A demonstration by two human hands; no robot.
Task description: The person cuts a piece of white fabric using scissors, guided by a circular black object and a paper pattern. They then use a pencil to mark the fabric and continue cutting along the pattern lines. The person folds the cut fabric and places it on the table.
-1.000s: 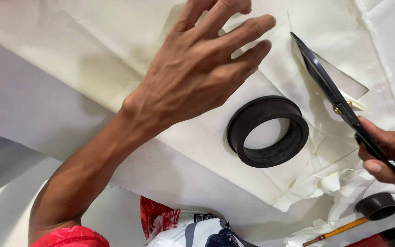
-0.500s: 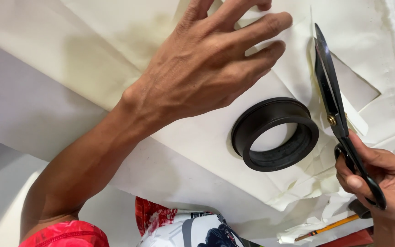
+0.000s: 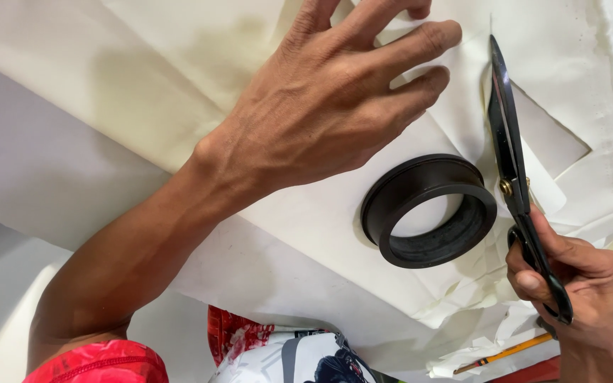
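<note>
My left hand (image 3: 335,106) lies spread flat on a sheet of cream fabric (image 3: 179,64), fingers pointing right and pressing it down. Just below my fingers a black ring (image 3: 431,213) rests on the cloth. My right hand (image 3: 569,276) grips the handles of large black scissors (image 3: 509,142), whose closed blades point up the frame along the right side of the ring, against a cut edge of the fabric.
A cut-off flap of fabric (image 3: 555,142) lies right of the blades. Crumpled cream offcuts (image 3: 477,312) pile below the ring. A yellow pencil (image 3: 505,352) lies at the lower right. A red and white printed garment (image 3: 278,354) shows at the bottom.
The scissors have swung from a slant to nearly upright and come in next to the ring. My left hand has stayed spread on the fabric.
</note>
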